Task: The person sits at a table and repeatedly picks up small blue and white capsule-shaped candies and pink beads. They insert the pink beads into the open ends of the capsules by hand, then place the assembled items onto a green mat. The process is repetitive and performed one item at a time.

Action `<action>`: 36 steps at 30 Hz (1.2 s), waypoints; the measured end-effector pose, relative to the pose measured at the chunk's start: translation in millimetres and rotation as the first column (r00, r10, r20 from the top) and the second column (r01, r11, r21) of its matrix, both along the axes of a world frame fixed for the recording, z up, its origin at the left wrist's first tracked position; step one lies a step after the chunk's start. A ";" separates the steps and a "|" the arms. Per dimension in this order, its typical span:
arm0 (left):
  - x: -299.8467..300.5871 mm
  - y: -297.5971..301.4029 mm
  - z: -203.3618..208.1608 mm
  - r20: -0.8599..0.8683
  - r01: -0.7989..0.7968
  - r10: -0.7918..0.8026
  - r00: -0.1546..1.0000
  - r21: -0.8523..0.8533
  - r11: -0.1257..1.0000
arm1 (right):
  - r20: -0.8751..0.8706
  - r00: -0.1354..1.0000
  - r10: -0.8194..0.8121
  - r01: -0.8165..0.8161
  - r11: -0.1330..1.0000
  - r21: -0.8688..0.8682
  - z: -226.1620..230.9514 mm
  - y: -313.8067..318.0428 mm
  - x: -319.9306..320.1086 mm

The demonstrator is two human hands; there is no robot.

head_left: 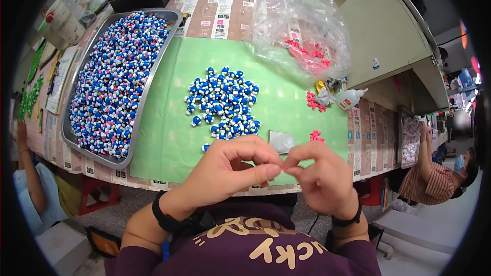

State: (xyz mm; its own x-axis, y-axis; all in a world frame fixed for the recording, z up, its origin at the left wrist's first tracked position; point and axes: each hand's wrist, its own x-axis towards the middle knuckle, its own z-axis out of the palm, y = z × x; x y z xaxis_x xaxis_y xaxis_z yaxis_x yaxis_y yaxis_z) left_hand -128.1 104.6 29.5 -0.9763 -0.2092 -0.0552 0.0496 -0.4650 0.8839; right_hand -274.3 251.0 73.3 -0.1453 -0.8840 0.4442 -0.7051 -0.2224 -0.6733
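Observation:
My left hand (pixel 232 166) and my right hand (pixel 325 176) meet over the near edge of the green sheet (pixel 161 138), thumbs and fingers pinched together. A trace of a small pink piece (pixel 284 168) shows between the fingertips, at the right hand's pinch. Whatever the left fingers hold is hidden. Just beyond the hands lies a small square pad with a clear, shiny top (pixel 281 142). To its right are small pink pieces (pixel 317 136). Farther off, a loose pile of tiny blue-and-white figures (pixel 225 97) spreads over the sheet.
A metal tray (pixel 134 133) full of similar figures stands at left. A clear plastic bag (pixel 302 25) with pink pieces lies at the back, near a white squeeze bottle (pixel 351 99) and more pink pieces (pixel 314 101). A cabinet (pixel 383 36) borders the right. Other people sit on both sides.

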 end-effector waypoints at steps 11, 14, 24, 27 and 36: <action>20.0 -16.1 -9.5 0.046 -0.294 0.305 0.951 -0.167 0.941 | -0.160 0.986 -0.042 0.101 0.917 0.387 -18.2 -19.4 -45.4; 19.7 -17.4 -8.5 0.062 -0.306 0.317 0.947 -0.137 0.942 | -0.201 0.978 -0.048 0.136 0.881 0.453 -14.5 -20.4 -45.7; 8.7 -5.6 -5.2 -0.013 -0.337 0.337 0.941 -0.018 0.941 | 0.340 0.933 -0.118 0.027 0.965 0.262 15.4 -21.3 -22.7; 2.8 1.9 2.9 -0.062 -0.354 0.352 0.934 -0.015 0.935 | 0.456 0.884 -0.108 0.035 0.986 0.165 16.8 -22.2 -3.8; 5.4 8.4 5.9 -0.167 -0.465 0.435 0.885 -0.253 0.848 | 0.247 0.962 -0.118 0.085 0.987 0.140 6.0 -21.8 10.2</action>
State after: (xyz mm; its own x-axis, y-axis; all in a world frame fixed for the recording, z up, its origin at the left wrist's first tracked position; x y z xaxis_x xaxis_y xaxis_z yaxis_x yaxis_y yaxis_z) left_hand -122.7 113.0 35.4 -0.7680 -0.6192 0.1635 0.2886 -0.1066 0.9515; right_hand -264.1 229.2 79.3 -0.3307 -0.9053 0.2666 -0.5220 -0.0599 -0.8508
